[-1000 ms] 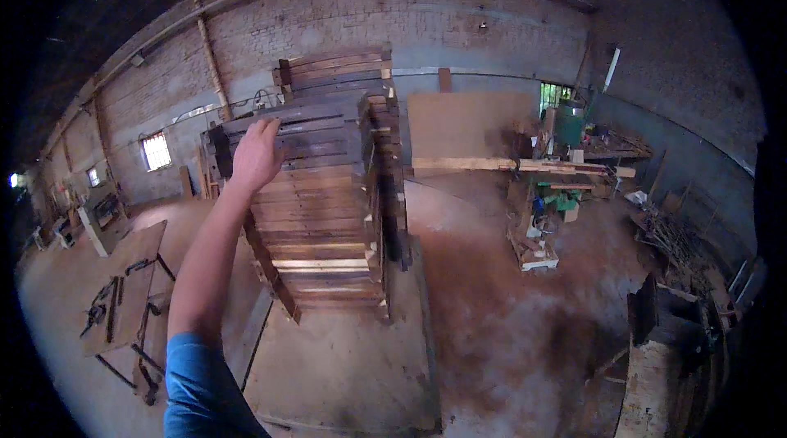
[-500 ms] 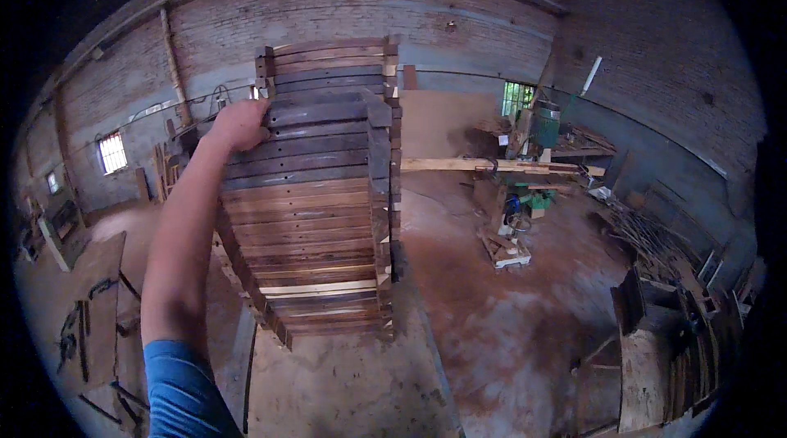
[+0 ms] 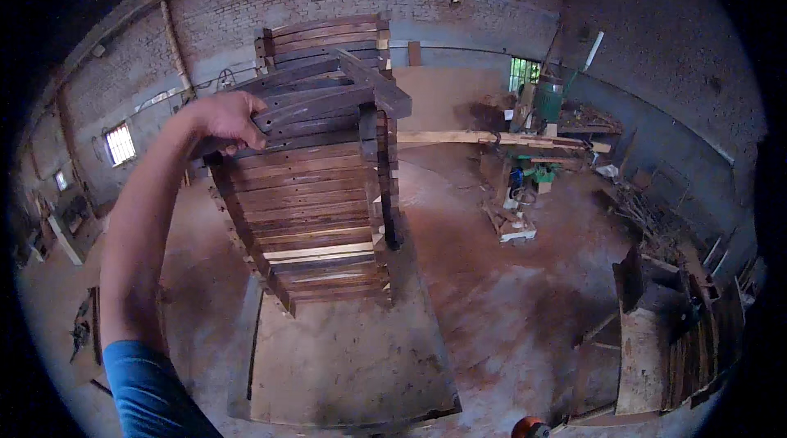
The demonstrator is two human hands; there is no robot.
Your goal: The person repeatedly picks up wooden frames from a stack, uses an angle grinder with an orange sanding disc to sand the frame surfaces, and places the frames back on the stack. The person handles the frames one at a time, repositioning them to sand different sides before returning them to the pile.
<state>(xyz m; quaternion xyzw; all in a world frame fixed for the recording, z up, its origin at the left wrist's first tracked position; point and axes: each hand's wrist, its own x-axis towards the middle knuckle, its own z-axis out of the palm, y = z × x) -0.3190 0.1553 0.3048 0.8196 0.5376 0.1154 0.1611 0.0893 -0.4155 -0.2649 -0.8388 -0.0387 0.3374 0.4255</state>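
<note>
A tall stack of wooden frames (image 3: pixel 307 196) rises in front of me, reddish-brown lower down and dark grey-brown near the top. My left hand (image 3: pixel 225 120) is closed round the left end of a dark wooden frame (image 3: pixel 324 104) at the upper part of the stack. This frame sits tilted, its crosspiece and right end angled out over the stack's right side. Small round holes show along the dark pieces. My right hand is out of view.
Under the stack lies a flat brown board (image 3: pixel 344 372). A long pale beam (image 3: pixel 484 140) extends right, near a green machine (image 3: pixel 548 102). Scrap sticks (image 3: pixel 648 217) and a wooden crate-like structure (image 3: pixel 648 356) stand right. An orange-and-black object (image 3: pixel 531 427) shows at the lower edge.
The dark frame has been pulled up and toward me, and its right end has swung out. My left hand has moved slightly left with it. The orange-and-black object has come into view.
</note>
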